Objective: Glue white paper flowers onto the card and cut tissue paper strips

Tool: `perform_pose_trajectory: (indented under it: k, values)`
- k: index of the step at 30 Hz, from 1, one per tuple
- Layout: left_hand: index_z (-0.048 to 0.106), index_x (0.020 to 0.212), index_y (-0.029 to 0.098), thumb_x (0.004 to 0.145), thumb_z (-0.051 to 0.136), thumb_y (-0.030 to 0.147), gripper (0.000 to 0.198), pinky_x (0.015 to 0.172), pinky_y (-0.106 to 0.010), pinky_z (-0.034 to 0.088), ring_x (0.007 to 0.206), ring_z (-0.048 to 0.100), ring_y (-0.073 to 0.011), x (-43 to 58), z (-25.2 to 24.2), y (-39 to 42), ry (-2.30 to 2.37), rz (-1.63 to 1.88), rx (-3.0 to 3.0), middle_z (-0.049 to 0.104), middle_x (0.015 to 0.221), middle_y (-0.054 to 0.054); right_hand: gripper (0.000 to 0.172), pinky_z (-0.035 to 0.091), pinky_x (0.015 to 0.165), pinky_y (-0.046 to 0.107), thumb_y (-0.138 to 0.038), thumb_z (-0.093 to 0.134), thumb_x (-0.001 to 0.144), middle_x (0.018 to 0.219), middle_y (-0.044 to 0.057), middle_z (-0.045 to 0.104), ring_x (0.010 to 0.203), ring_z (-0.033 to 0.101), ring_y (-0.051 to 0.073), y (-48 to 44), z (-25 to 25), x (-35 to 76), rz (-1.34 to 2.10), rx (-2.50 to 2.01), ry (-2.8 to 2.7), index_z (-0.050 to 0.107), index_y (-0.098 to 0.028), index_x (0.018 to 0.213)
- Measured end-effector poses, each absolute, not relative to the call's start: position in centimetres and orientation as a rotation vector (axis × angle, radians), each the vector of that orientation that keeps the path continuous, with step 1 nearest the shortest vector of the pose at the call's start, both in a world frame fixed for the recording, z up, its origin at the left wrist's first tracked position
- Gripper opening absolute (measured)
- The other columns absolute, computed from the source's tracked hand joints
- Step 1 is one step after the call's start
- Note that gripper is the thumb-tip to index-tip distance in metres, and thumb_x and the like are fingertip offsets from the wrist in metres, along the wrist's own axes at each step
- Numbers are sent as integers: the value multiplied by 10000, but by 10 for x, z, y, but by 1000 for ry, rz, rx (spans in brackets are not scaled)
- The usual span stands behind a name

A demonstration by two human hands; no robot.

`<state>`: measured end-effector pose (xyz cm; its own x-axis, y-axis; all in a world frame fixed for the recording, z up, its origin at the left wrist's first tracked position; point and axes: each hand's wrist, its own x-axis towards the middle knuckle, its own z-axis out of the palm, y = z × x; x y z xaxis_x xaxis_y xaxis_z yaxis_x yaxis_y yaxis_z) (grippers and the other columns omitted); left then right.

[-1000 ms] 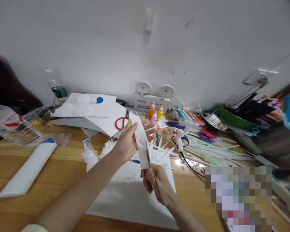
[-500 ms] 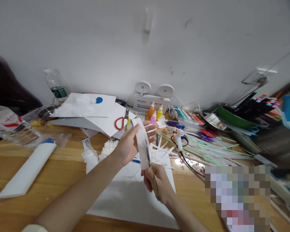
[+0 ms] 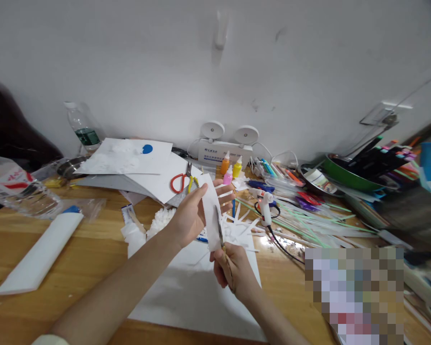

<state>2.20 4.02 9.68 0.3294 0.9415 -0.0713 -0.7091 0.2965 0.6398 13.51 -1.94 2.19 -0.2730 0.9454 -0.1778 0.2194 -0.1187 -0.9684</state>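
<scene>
Between thumb and fingers, my left hand [image 3: 190,218] pinches the upper part of a white paper strip [image 3: 210,206], its other fingers spread behind it. Closed round the handles of a pair of scissors [image 3: 220,230] is my right hand [image 3: 233,268]. The blades point up and lie along the right edge of the strip. Under both hands is a large white sheet [image 3: 187,292]. White fringed paper pieces [image 3: 240,223] and a cluster of small white bits [image 3: 161,223] rest on its far part, partly hidden by my hands.
Red-and-yellow-handled cutters [image 3: 185,182] lie behind my hands, near small paint bottles [image 3: 228,177]. A glue gun [image 3: 265,206] with a black cord stands at right, beside scattered strips [image 3: 301,220]. At left are a folded white paper [image 3: 39,254] and a large plastic bottle [image 3: 21,187].
The scissors and my right hand have shifted very slightly against the strip's edge. My left hand keeps its hold, and everything else stays in place.
</scene>
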Motion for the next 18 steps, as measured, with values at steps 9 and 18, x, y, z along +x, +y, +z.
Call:
perform_pose_trajectory:
  k: [9,18]
  values:
    - [523,1106,119,834,412,229,313,867,-401,427,949,581,-233,25,90,38,481,1150,612,619,1046,-121,580,225,346,182,-700,312,706,367,-40,405,319,314,54,-23,25,137,1442,-1261,-1474,452,-141,640]
    - [499,1133,131,835,416,256,333,861,-391,433,955,580,-232,25,91,38,469,1158,616,609,1064,-118,590,251,372,195,-682,277,737,390,-41,397,351,333,67,-22,25,139,1395,-1211,-1497,475,-130,677]
